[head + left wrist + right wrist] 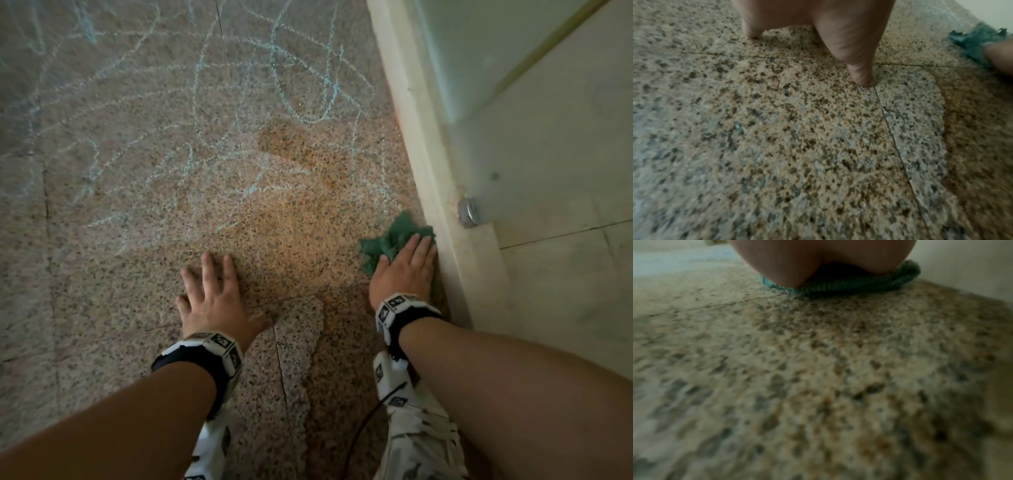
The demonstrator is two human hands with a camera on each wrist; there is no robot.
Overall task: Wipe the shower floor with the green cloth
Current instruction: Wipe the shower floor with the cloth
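Observation:
The green cloth (390, 240) lies crumpled on the speckled granite shower floor (171, 192), close against the pale curb on the right. My right hand (409, 265) presses flat on the cloth with straight fingers; the right wrist view shows the palm (797, 264) on the cloth (869, 282). My left hand (210, 291) rests flat on the bare floor to the left, fingers spread, holding nothing. In the left wrist view its thumb (857, 56) touches the floor (797, 138), and the cloth (974, 43) shows at the far right. A darker wet patch (291, 212) spreads between the hands.
Light blue chalk scribbles (274, 75) cover the floor ahead and to the left. A cream stone curb (428, 164) with a glass panel (513, 102) and a metal clamp (468, 211) bounds the right side. Tile joints and a crack (281, 363) run through the floor.

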